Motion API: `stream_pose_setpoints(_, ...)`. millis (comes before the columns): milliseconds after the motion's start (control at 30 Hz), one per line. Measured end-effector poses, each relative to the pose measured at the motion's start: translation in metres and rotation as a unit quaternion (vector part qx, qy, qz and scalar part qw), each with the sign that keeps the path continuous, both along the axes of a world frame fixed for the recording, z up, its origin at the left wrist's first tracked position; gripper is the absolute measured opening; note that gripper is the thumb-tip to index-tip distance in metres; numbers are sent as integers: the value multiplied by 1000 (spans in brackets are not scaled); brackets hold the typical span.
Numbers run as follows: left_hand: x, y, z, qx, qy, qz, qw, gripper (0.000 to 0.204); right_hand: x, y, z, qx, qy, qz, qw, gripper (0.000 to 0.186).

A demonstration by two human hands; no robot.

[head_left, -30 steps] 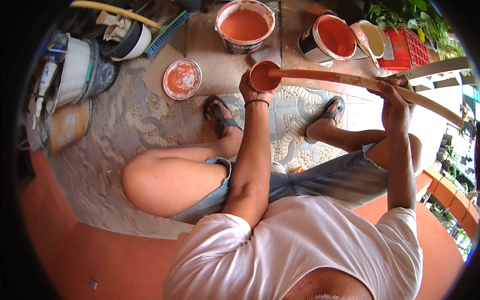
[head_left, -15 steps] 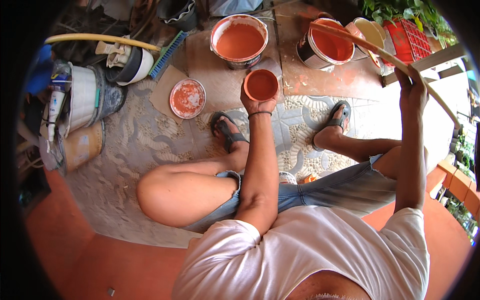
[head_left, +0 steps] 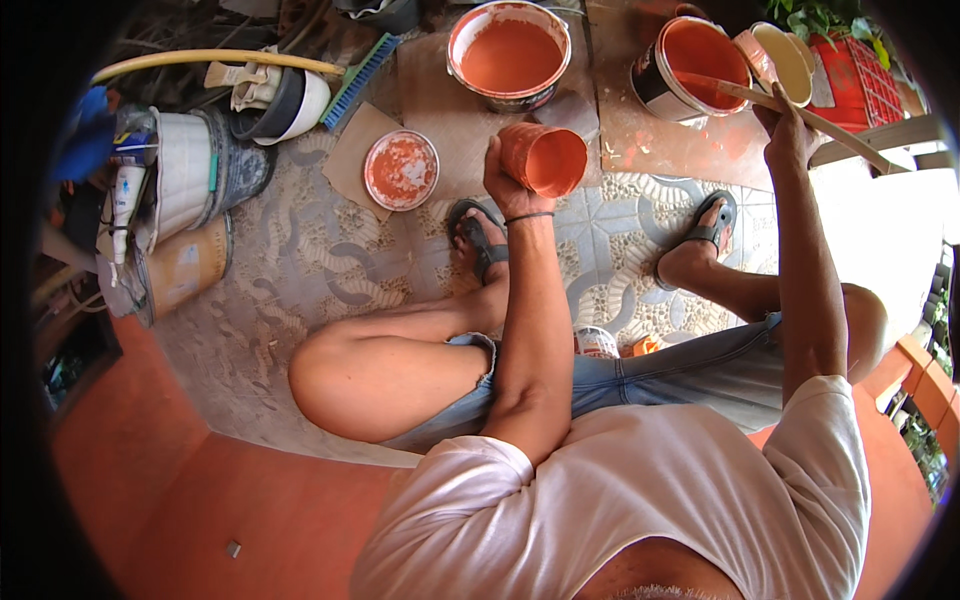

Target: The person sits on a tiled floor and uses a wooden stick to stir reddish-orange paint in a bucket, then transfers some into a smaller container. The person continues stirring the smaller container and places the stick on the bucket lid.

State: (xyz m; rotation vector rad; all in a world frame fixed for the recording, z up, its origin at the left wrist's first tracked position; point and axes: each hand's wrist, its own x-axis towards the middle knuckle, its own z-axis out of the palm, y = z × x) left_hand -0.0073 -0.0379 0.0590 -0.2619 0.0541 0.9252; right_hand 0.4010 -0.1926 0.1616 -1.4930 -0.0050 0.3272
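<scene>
My left hand (head_left: 505, 182) is wrapped round a paint-smeared orange cup (head_left: 545, 162), its mouth tipped to the right. Orange colour coats the inside; how full it is I cannot tell. At the right, my right hand (head_left: 785, 132) grips a long wooden stick (head_left: 848, 138). The stick's orange-coated far end lies over the mouth of a bucket of orange-red paint (head_left: 708, 62), apparently reaching into it. Beyond the cup stands another bucket (head_left: 510, 58) with lighter orange paint inside. A round paint-smeared lid (head_left: 401, 170) rests on cardboard left of the cup.
A blue-bristled broom head (head_left: 360, 82), stacked pots (head_left: 180, 170) and a tan bucket (head_left: 190, 265) sit at the left. A cream container (head_left: 782, 62) and red crate (head_left: 855, 85) stand at the far right. My sandalled feet are on the patterned tile floor (head_left: 390, 270).
The cup has gone from upright to tipped rightward. My right hand has moved left and farther away, bringing the stick's end down to the right-hand bucket's mouth. The whole view has shifted slightly.
</scene>
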Motion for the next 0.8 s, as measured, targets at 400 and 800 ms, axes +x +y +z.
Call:
stream_pose_setpoints(400, -20, 17, 24, -45, 132, 45, 989, 54, 9, -28, -15, -51, 76, -15, 996, 40)
stream_pose_setpoints(800, -12, 6, 22, -265, 179, 40, 947, 47, 17, -32, -26, -53, 119, -16, 991, 35)
